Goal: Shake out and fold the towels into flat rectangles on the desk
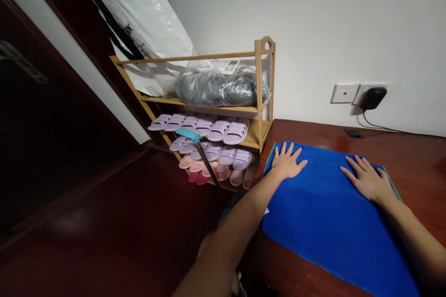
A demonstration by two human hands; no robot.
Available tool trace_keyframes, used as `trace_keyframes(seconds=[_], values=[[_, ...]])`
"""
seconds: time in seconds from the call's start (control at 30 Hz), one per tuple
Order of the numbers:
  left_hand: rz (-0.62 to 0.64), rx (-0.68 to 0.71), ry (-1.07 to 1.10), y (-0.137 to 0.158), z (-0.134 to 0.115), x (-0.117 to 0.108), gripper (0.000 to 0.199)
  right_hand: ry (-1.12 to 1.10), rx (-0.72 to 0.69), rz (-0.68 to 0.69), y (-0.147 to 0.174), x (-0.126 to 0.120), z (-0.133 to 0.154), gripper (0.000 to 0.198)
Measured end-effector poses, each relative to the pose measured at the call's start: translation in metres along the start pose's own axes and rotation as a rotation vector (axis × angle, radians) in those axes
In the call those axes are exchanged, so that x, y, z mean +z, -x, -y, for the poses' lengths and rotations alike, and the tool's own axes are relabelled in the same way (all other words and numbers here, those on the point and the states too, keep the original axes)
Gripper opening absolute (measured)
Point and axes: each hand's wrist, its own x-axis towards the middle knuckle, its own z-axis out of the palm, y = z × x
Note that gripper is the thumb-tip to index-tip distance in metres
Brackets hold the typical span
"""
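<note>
A blue cloth point(324, 222) with a green-stitched edge lies spread over a reddish-brown wooden desk point(421, 167). My left hand point(287, 161) rests flat near the cloth's far left corner, fingers spread. Toward the far right corner, my right hand point(371, 180) also lies palm down on the cloth with its fingers apart. Neither hand grips anything. The cloth's near edge reaches the desk's front edge, and a small white tag pokes out at its left side.
Left of the desk stands a wooden shoe rack point(258, 97) holding several lilac slippers point(237, 131), pink ones below, and a plastic-wrapped grey bundle point(219, 88). A blue-headed stick point(205, 160) leans before it. A black plug point(373, 98) sits in the wall socket, its cable trailing right.
</note>
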Motion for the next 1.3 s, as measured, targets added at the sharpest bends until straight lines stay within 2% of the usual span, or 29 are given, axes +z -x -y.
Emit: trace_keyframes(seconds=[0.07, 0.13, 0.17, 0.2, 0.27, 0.37, 0.43, 0.5, 0.57, 0.63, 0.7, 0.83, 0.93, 1.03, 1.13, 1.23, 1.3], values=[[0.002, 0.000, -0.002, 0.001, 0.000, 0.000, 0.071, 0.098, -0.063, -0.107, 0.002, -0.015, 0.016, 0.065], [-0.002, -0.003, -0.009, 0.001, 0.000, 0.000, 0.069, 0.150, -0.155, -0.224, 0.003, -0.032, 0.042, 0.063], [-0.008, -0.005, -0.013, 0.001, 0.000, -0.001, 0.068, 0.138, -0.180, -0.239, 0.004, -0.039, 0.057, 0.062], [-0.017, -0.004, -0.024, 0.001, -0.001, -0.002, 0.068, 0.101, -0.157, -0.213, 0.004, -0.043, 0.072, 0.064], [-0.052, 0.006, -0.059, 0.004, -0.004, -0.006, 0.065, 0.008, -0.054, -0.057, 0.005, -0.042, 0.099, 0.068], [-0.131, 0.080, -0.133, 0.015, -0.016, -0.013, 0.054, -0.047, -0.012, 0.081, 0.008, -0.027, 0.117, 0.070], [-0.197, 0.206, -0.180, 0.026, -0.026, -0.014, 0.049, -0.054, -0.020, 0.092, 0.009, -0.017, 0.117, 0.069], [-0.241, 0.256, -0.170, 0.037, -0.035, -0.010, 0.049, -0.056, -0.025, 0.099, 0.007, -0.012, 0.113, 0.067], [-0.199, 0.178, -0.097, 0.046, -0.039, -0.004, 0.054, -0.056, -0.031, 0.099, 0.005, -0.012, 0.110, 0.065], [-0.103, 0.094, -0.033, 0.050, -0.037, 0.001, 0.059, -0.057, -0.049, 0.094, 0.003, -0.015, 0.107, 0.063], [-0.043, 0.072, -0.015, 0.050, -0.034, 0.002, 0.062, -0.056, -0.091, 0.093, 0.007, -0.020, 0.104, 0.059], [-0.044, 0.064, -0.014, 0.048, -0.030, 0.003, 0.061, -0.036, -0.140, 0.103, 0.046, -0.029, 0.094, 0.056], [-0.069, 0.071, -0.020, 0.045, -0.029, 0.006, 0.059, 0.010, -0.093, 0.061, 0.088, -0.030, 0.087, 0.061], [-0.100, 0.077, -0.026, 0.041, -0.030, 0.004, 0.057, 0.036, -0.063, 0.011, 0.108, -0.031, 0.084, 0.064], [-0.150, 0.103, -0.043, 0.044, -0.037, -0.008, 0.054, 0.013, -0.063, 0.029, 0.102, -0.032, 0.084, 0.063], [-0.280, 0.261, -0.105, 0.061, -0.048, -0.018, 0.052, -0.017, -0.067, 0.059, 0.087, -0.032, 0.082, 0.062], [-0.281, 0.323, -0.100, 0.078, -0.052, -0.018, 0.053, -0.028, -0.073, 0.069, 0.080, -0.032, 0.079, 0.060]])
